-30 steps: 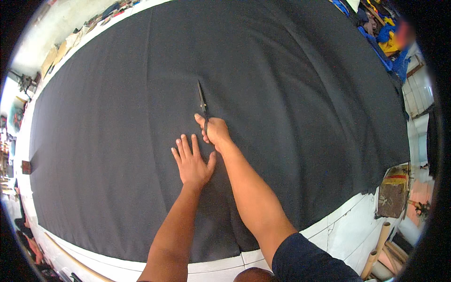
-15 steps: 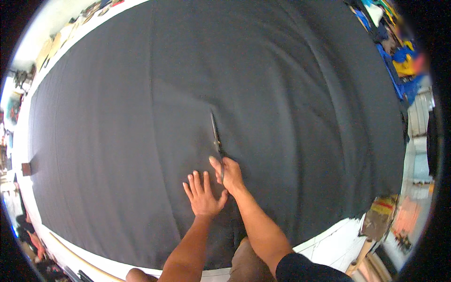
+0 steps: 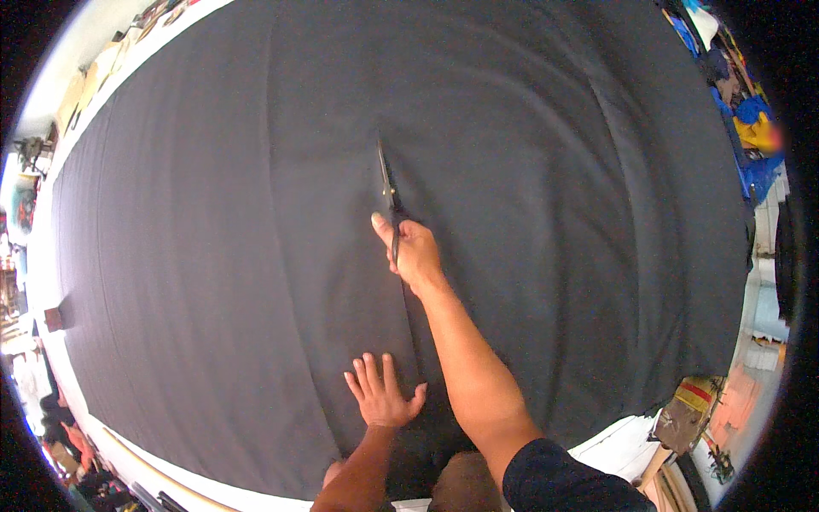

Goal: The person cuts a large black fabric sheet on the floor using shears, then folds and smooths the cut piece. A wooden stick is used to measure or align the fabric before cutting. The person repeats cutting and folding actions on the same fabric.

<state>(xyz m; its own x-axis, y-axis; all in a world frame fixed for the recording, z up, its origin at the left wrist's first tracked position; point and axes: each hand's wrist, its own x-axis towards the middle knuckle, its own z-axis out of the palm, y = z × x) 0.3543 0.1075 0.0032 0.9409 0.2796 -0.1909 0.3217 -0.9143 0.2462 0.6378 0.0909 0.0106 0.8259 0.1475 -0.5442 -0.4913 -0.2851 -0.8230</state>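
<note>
The right hand [image 3: 417, 256] was clamped on the scissors [image 3: 388, 189] near the middle of the cloth [image 3: 196, 256] — whether the blades [image 3: 382, 162] were parted could not be told. The left hand [image 3: 384, 403] lay flat, fingers [image 3: 389, 372] apart.

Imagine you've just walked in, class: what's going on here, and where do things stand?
A person is working with scissors on a large dark cloth spread over a white surface. The right hand grips the scissors by the handles, blades pointing away from the person. The left hand rests on the cloth nearer the body, fingers spread. A dark line, apparently a cut, runs back from the scissors; whether the blades are parted is hard to tell.
</note>
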